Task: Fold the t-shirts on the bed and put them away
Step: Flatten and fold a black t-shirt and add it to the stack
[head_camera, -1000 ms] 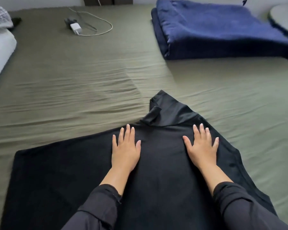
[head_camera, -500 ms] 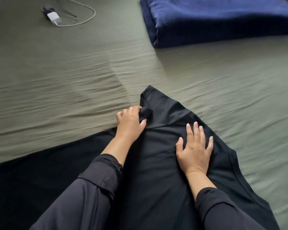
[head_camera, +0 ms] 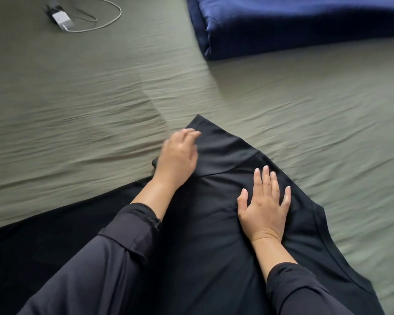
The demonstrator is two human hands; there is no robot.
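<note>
A black t-shirt (head_camera: 216, 219) lies spread on the olive-green bed sheet (head_camera: 82, 105), its collar band (head_camera: 223, 153) pointing away from me. My left hand (head_camera: 178, 155) is blurred and rests at the left end of the collar, fingers bent over the fabric edge; whether it pinches the cloth I cannot tell. Flat on the shirt's chest, just below the collar, lies my right hand (head_camera: 265, 205) with its fingers spread, pressing the fabric down. Dark sleeves cover both my forearms.
A folded navy blue blanket (head_camera: 300, 23) lies at the far right of the bed. A white charger (head_camera: 63, 20) with its coiled cable sits at the far left. Wrinkled sheet stretches between them.
My left hand went from flat on the chest up to the collar's folded corner; that corner now lies flat. The right hand stayed pressed on the shirt. The camera tilted down.
</note>
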